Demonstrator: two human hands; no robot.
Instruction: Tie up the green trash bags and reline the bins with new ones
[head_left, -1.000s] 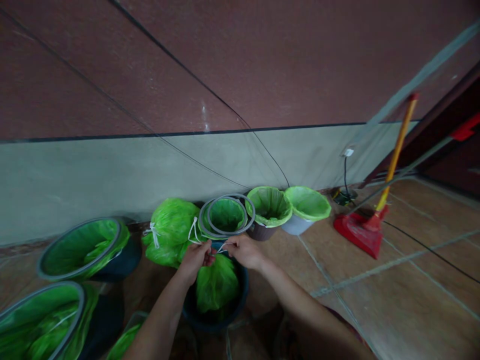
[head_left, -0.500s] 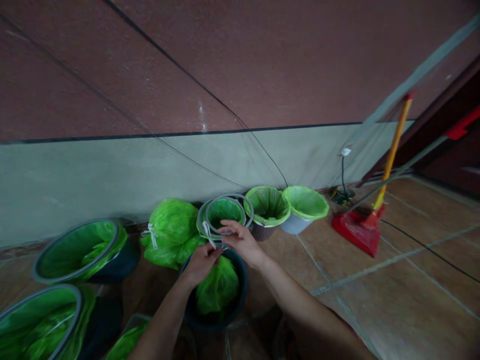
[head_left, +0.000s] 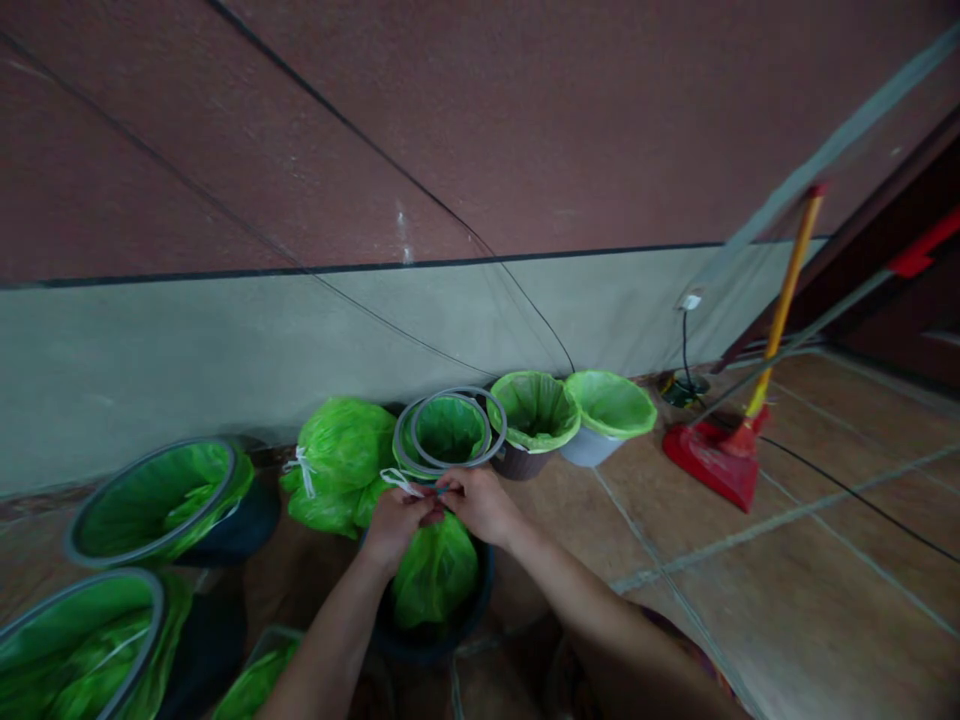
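Note:
A green bag (head_left: pixel 436 580) stands gathered inside a dark blue bin (head_left: pixel 487 590), its neck under both hands. My left hand (head_left: pixel 401 520) is closed at the bag's neck, with a white drawstring (head_left: pixel 401 482) looping out above it. Close beside it, my right hand (head_left: pixel 476 500) pinches at the same place, its fingertips near those of the left. The exact grip on the strings is partly hidden by the fingers. Just behind the hands is a bin with a green liner (head_left: pixel 450 430) and loose grey rings on top.
Tied green bags (head_left: pixel 341 450) lie left of the hands. Large lined bins (head_left: pixel 150 500) stand at far left. Two lined bins (head_left: pixel 534 410) (head_left: pixel 611 405) are by the wall. A red dustpan (head_left: pixel 712 462) and a cable (head_left: pixel 862 495) lie at right.
My right hand has come down and closed near my left hand at the bag's neck. The white drawstring has dropped from upright to leaning left.

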